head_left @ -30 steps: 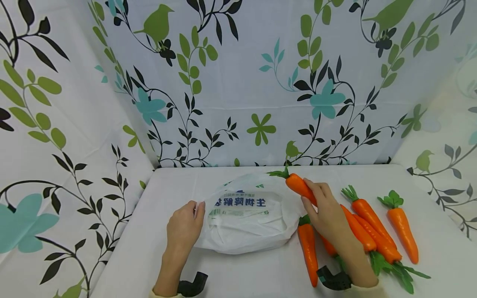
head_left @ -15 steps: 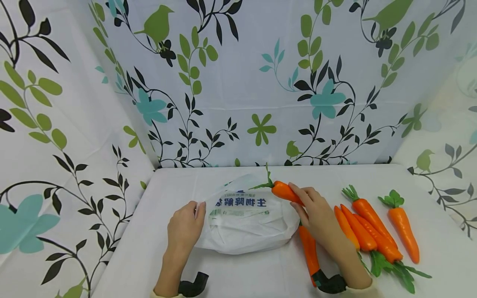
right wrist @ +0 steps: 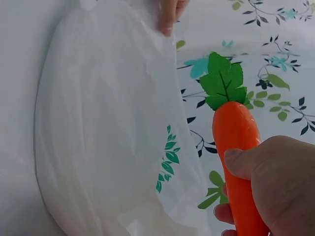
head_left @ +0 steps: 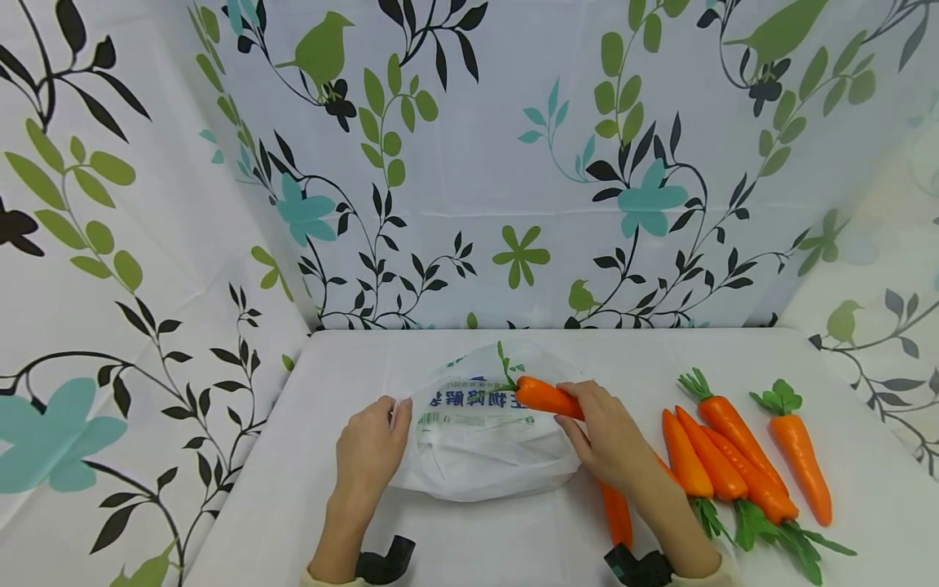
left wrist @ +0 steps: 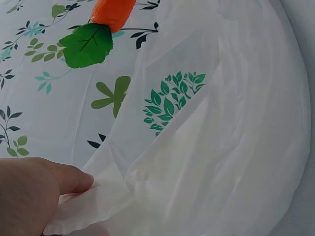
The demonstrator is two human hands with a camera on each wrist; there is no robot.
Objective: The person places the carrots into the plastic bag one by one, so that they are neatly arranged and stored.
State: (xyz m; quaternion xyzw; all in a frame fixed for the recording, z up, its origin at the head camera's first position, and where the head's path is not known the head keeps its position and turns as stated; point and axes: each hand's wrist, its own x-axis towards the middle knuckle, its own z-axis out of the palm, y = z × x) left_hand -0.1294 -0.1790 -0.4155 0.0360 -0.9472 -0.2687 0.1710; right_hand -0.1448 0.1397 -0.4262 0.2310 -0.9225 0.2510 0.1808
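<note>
A crumpled white plastic bag (head_left: 484,469) with blue and green print lies at the middle of the table. My left hand (head_left: 370,444) pinches its left edge, and the left wrist view shows the thin film (left wrist: 93,206) between thumb and fingers. My right hand (head_left: 605,428) grips an orange carrot (head_left: 543,395), its leafy end pointing left over the bag. In the right wrist view the thumb lies along the side of the carrot (right wrist: 235,128), green leaf (right wrist: 224,81) outward. Another carrot (head_left: 616,514) lies partly hidden under my right forearm.
To the right on the white table (head_left: 440,546), several carrots (head_left: 715,465) lie bunched together with green tops. One more carrot (head_left: 800,465) sits apart at the far right. A leaf-and-bird patterned cloth (head_left: 455,163) hangs behind and at the sides.
My right hand has carried the carrot left and slightly down, farther over the printed bag. The left hand keeps its hold on the bag's edge. The view has shifted slightly.
</note>
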